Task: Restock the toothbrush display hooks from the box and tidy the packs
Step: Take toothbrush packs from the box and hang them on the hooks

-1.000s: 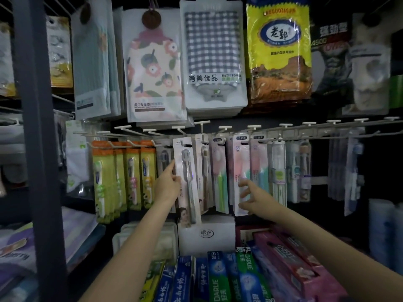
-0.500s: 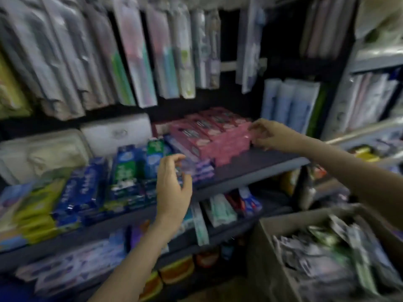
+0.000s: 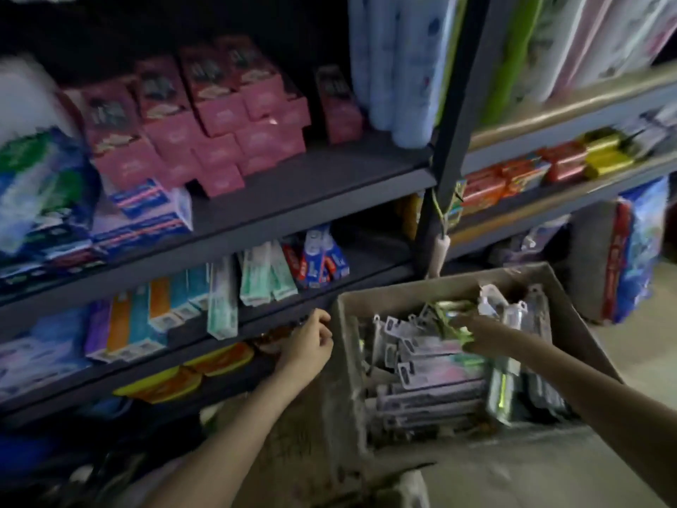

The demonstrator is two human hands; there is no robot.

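Note:
A cardboard box (image 3: 571, 317) stands on the floor at lower right, filled with several toothbrush packs (image 3: 432, 383) lying flat. My right hand (image 3: 476, 337) is inside the box, on a green-and-yellow pack (image 3: 448, 313) near the top of the pile. Motion blur hides whether its fingers grip the pack. My left hand (image 3: 307, 342) hovers just left of the box's rim in front of a low shelf, its fingers loosely curled and holding nothing. The display hooks are out of view.
Dark metal shelves (image 3: 293, 199) on the left carry pink boxes (image 3: 219, 115) and toothpaste cartons (image 3: 256, 276). An upright post (image 3: 450, 133) stands behind the box. To the right are more shelves with soap packs (image 3: 564, 166). Bare floor (image 3: 641, 346) lies right of the box.
My view has dropped from the toothbrush hooks to the box on the floor. My right hand moved from the pink boxes down into the box. My left hand lowered to beside the box's rim.

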